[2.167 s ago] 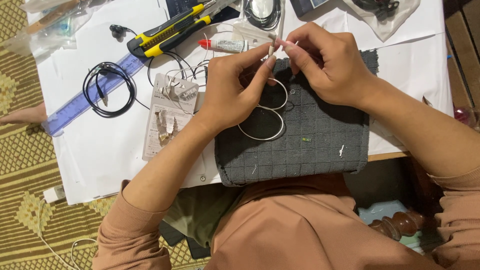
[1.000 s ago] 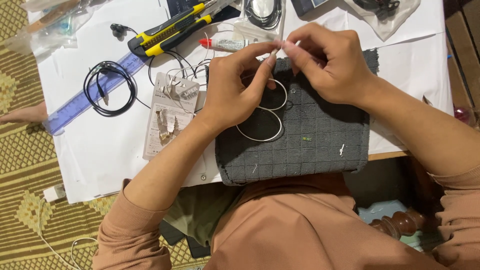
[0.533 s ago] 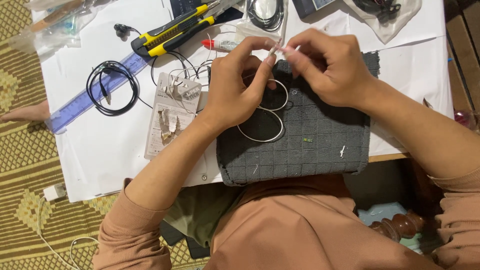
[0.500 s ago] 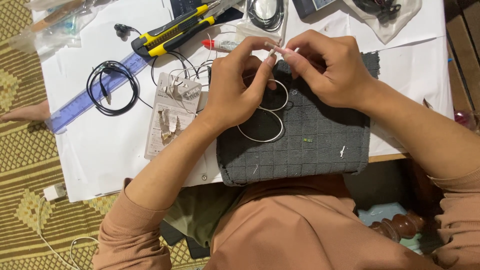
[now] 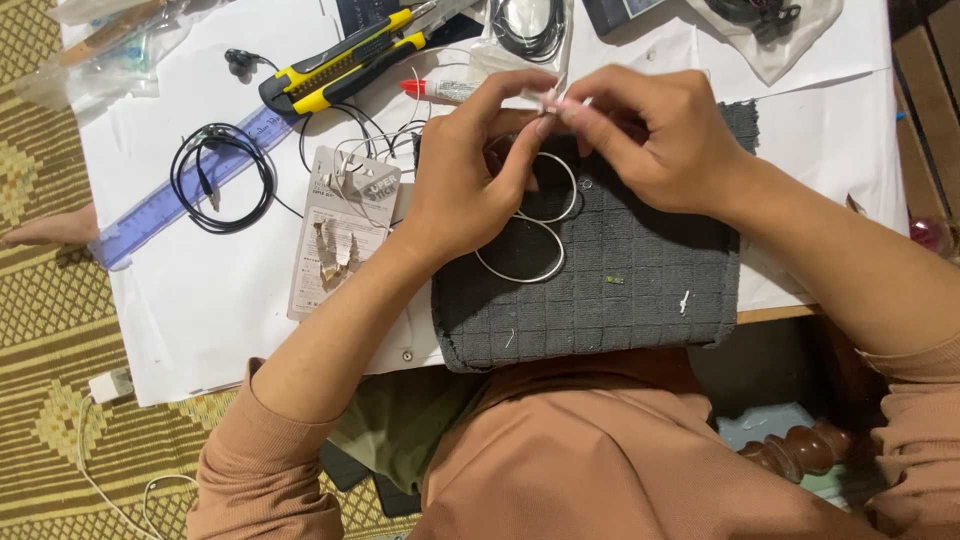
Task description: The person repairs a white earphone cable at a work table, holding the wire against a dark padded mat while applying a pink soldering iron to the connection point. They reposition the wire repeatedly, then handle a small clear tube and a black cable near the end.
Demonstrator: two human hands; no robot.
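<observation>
1. White paper covers the table (image 5: 200, 320), grey cloth mat (image 5: 620, 300) on top.
2. Left hand (image 5: 470, 185) and right hand (image 5: 655, 140) both pinch a small white connector (image 5: 553, 98) above the mat.
3. Its white cable (image 5: 535, 235) loops below; fitting looks unfinished.

Single view, head-worn camera. Looks almost straight down from above the person's chest, close in. Paper-covered tabletop (image 5: 200, 320) fills the upper frame from 9 to 3 o'clock; tan-sleeved forearms enter from 7 and 4 o'clock. Woven yellow-green floor mat (image 5: 50, 330) shows along the 9 o'clock edge. No second view to compare.
</observation>
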